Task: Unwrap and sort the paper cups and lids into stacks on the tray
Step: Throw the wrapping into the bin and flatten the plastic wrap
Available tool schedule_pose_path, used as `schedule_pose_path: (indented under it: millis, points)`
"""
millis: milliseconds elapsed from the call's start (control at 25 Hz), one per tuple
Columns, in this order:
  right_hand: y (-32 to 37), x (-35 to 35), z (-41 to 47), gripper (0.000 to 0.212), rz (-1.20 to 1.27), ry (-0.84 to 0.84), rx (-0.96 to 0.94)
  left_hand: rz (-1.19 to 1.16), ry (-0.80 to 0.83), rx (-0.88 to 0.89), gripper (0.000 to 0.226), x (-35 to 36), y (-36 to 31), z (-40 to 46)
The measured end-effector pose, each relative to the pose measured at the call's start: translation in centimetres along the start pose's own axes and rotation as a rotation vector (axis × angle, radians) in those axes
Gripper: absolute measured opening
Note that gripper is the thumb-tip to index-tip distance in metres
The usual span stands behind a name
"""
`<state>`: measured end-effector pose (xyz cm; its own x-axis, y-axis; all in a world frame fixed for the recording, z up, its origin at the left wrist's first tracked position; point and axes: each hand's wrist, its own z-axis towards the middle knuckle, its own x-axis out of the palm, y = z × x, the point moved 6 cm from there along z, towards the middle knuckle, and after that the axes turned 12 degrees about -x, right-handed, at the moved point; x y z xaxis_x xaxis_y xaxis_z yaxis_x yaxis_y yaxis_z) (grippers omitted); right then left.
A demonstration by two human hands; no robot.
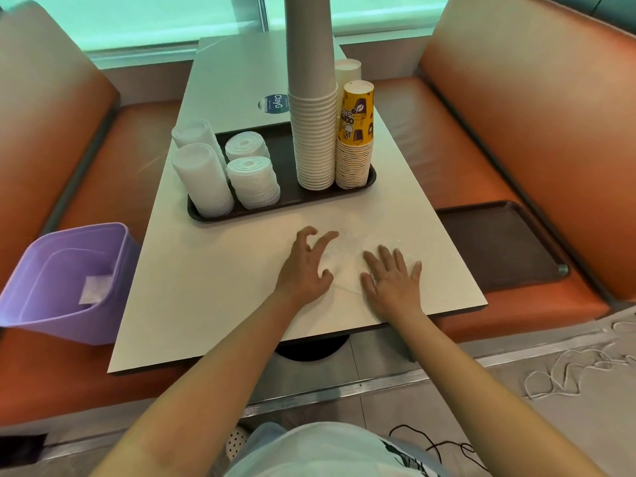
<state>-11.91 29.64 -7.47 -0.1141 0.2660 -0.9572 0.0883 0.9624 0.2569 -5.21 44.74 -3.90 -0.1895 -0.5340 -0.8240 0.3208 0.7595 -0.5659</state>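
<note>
Clear plastic wrapper [347, 251] lies flat on table [213, 287], 6 o'clock of tray [285, 204]. Thin, slippery, featherlight; pinch a loose edge. Left hand [304, 266] clawed wide, right hand [392, 280] flat, pressing it. Cups & lids: 6 stacks.

Daylight came in bright and greenish through the window [165, 18] behind, washing it out. The table [213, 287] took a soft sheen, shadows faint under the tray [241, 215]. Edges bowed with the wide lens, benches curving outward. Focus was slightly soft throughout.
</note>
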Motion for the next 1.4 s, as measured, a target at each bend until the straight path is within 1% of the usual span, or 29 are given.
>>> schedule_pose_path:
  millis: [40, 80, 120, 160, 200, 240, 280, 320, 360, 400, 440, 480, 520, 560, 600, 640, 760, 880, 960, 1000, 1080, 1160, 1200, 1240, 1280, 1320, 1400]
  points:
    - [-0.1, 0.3, 0.0, 0.053, 0.006, 0.012, 0.006, 0.106, -0.065, 0.162, 0.053, -0.1, -1.2, -0.3]
    - [0.0, 0.3, -0.1, 0.053, 0.012, 0.015, 0.012, 0.21, -0.059, 0.276, 0.05, 0.3, -2.1, -0.6]
    - [0.0, 0.3, -0.1, 0.053, 0.016, 0.022, 0.016, 0.304, 0.034, 0.299, 0.049, 1.0, -2.4, -0.8]
    - [0.1, 0.3, -0.1, 0.053, 0.018, 0.031, 0.013, 0.39, 0.137, 0.248, 0.048, 2.0, -1.9, -0.8]
    - [0.0, 0.1, -0.1, 0.053, 0.02, 0.033, 0.005, 0.439, 0.208, 0.158, 0.049, 2.5, -1.0, -0.6]
    - [-0.2, -0.3, -0.1, 0.052, 0.03, 0.021, -0.005, 0.435, 0.254, 0.077, 0.05, 2.7, -0.1, -0.3]
    - [-0.5, -0.8, 0.1, 0.051, 0.047, -0.004, -0.013, 0.414, 0.265, 0.041, 0.05, 2.5, 0.4, -0.2]
    - [-1.0, -1.4, 0.3, 0.048, 0.064, -0.031, -0.015, 0.39, 0.213, 0.068, 0.049, 2.1, 0.4, -0.3]
    - [-1.5, -1.9, 0.4, 0.046, 0.072, -0.049, -0.015, 0.352, 0.114, 0.162, 0.046, 1.2, -0.4, -0.5]
    - [-1.8, -2.2, 0.5, 0.044, 0.066, -0.058, -0.018, 0.327, 0.053, 0.273, 0.042, 0.8, -1.3, -0.9]
    - [-2.0, -2.4, 0.4, 0.044, 0.055, -0.062, -0.02, 0.31, 0.029, 0.368, 0.04, 0.9, -2.0, -1.2]
    - [-2.0, -2.4, 0.3, 0.044, 0.042, -0.065, -0.015, 0.327, 0.082, 0.414, 0.038, 1.4, -2.7, -1.6]
    - [-2.0, -2.3, 0.2, 0.044, 0.025, -0.074, -0.003, 0.362, 0.177, 0.399, 0.037, 2.1, -3.3, -2.1]
    - [-1.9, -2.3, 0.0, 0.045, 0.005, -0.084, 0.011, 0.387, 0.258, 0.349, 0.037, 3.0, -3.4, -2.5]
    - [-1.9, -2.3, -0.1, 0.045, -0.015, -0.09, 0.021, 0.407, 0.293, 0.291, 0.04, 3.5, -3.4, -2.6]
    - [-2.0, -2.3, -0.2, 0.046, -0.027, -0.09, 0.028, 0.421, 0.297, 0.268, 0.043, 3.7, -3.2, -2.8]
    - [-2.3, -2.3, -0.4, 0.042, -0.022, -0.078, 0.021, 0.43, 0.276, 0.278, 0.054, 3.8, -3.0, -3.4]
    - [-2.6, -2.6, -0.6, 0.032, 0.079, -0.155, -0.028, 0.354, 0.276, 0.296, 0.057, 3.4, -2.2, -3.9]
    - [-2.6, -2.7, -0.8, 0.035, 0.131, -0.178, -0.105, 0.255, 0.272, 0.291, 0.057, 2.8, -1.4, -3.9]
    - [-2.5, -2.6, -0.9, 0.035, 0.127, -0.167, -0.155, 0.208, 0.257, 0.283, 0.055, 2.4, -0.7, -3.7]
    - [-2.2, -2.2, -1.1, 0.029, 0.109, -0.175, -0.231, 0.169, 0.212, 0.289, 0.047, 1.7, 0.1, -3.3]
    - [-2.2, -2.1, -1.2, 0.023, 0.132, -0.221, -0.231, 0.166, 0.132, 0.367, 0.037, 1.2, 0.1, -3.1]
    - [-2.2, -2.1, -1.2, 0.025, 0.159, -0.22, -0.226, 0.159, 0.094, 0.414, 0.034, 1.0, -0.1, -3.2]
    - [-2.1, -2.0, -1.1, 0.033, 0.186, -0.203, -0.229, 0.136, 0.062, 0.439, 0.033, 1.0, -0.1, -3.2]
    - [-2.1, -2.1, -1.1, 0.044, 0.214, -0.182, -0.25, 0.091, 0.066, 0.425, 0.033, 1.1, 0.0, -3.2]
    - [-2.1, -2.1, -1.2, 0.056, 0.241, -0.157, -0.277, 0.023, 0.096, 0.366, 0.032, 1.3, 0.2, -3.1]
    - [-2.3, -2.2, -1.3, 0.075, 0.256, -0.105, -0.331, -0.206, 0.203, 0.105, 0.024, 1.6, 1.3, -2.6]
